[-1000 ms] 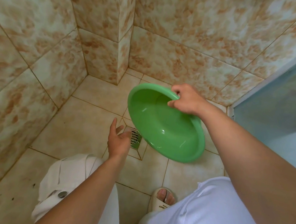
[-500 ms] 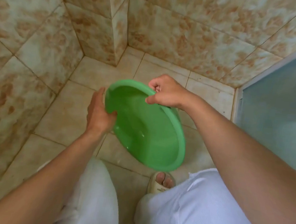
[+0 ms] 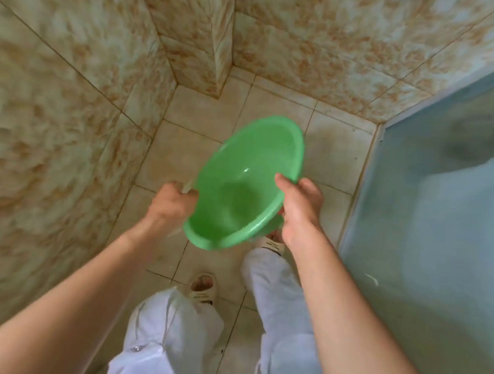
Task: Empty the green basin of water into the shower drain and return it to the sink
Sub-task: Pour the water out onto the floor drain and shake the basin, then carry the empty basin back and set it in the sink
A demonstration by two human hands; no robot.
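green basin gripped at its rim by left hand and right hand, above tiled floor, beside glass door

Green basin, centre of frame: smooth glossy plastic with bright highlights; wall tiles, left and top: mottled glazed ceramic; floor tiles: pale, matt; panel, right: frosted, translucent; trousers, bottom: white cloth.
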